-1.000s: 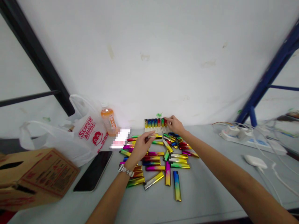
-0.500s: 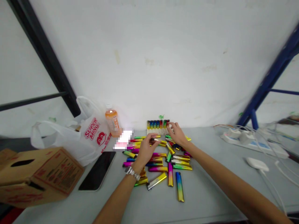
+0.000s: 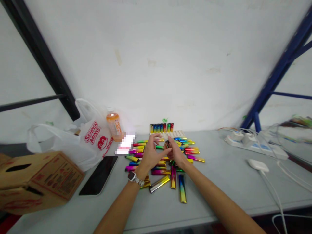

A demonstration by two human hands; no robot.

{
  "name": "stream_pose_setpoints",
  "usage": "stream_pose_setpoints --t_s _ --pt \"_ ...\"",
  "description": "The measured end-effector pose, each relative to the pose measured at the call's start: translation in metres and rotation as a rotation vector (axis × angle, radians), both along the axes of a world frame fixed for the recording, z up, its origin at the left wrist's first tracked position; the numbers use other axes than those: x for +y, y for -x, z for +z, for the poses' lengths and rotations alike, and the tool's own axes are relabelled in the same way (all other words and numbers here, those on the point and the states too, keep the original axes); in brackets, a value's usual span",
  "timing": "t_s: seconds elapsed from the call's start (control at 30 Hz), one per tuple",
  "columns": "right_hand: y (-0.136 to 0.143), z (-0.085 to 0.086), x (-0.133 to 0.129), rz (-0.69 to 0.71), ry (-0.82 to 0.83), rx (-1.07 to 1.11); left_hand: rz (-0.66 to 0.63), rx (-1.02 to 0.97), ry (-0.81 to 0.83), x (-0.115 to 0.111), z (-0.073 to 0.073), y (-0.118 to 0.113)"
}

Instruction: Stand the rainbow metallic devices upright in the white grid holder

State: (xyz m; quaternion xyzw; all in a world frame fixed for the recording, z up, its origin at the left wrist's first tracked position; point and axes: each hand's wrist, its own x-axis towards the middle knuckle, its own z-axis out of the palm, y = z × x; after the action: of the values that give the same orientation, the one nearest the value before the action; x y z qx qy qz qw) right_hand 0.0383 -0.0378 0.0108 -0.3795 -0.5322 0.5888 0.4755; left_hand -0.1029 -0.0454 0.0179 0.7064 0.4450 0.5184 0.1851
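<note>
Over a spread of shiny, colourful lighters, my two hands work close together. My right hand is closed around a lighter, its dark end showing at the fingertips and the rest hidden. Beside it, my left hand, with a watch on the wrist, has fingers and thumb apart. Its thumb tip reaches close to the right fingers; whether they touch is unclear. Behind the hands, several lighters stand upright in a row at the left part of a pale holder with small holes.
A blue-yellow lighter lies nearest me. Leftward are a black phone, a cardboard box, a white plastic bag and an orange drink bottle. A power strip and white charger with cables lie right.
My right hand has come back from the upright row, down and toward my left hand. The left hand's fingers have spread from a pinch. The view has shifted slightly.
</note>
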Motion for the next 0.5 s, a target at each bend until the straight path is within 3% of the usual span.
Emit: stream_pose_setpoints --t_s 0.1,0.2,0.33,0.5 --pt "-0.002 -0.004 0.001 -0.121 0.053 -0.008 0.032 0.008 -0.023 0.004 0.001 0.008" --pt "-0.004 -0.009 0.003 -0.215 0.007 -0.034 0.004 0.133 0.046 0.009 -0.001 0.014" --pt "-0.005 -0.011 0.000 -0.199 0.031 0.042 -0.054 0.243 0.110 0.010 -0.006 0.013" --pt "-0.007 -0.010 -0.001 -0.186 0.008 0.043 -0.090 0.353 0.063 0.008 -0.011 0.007"
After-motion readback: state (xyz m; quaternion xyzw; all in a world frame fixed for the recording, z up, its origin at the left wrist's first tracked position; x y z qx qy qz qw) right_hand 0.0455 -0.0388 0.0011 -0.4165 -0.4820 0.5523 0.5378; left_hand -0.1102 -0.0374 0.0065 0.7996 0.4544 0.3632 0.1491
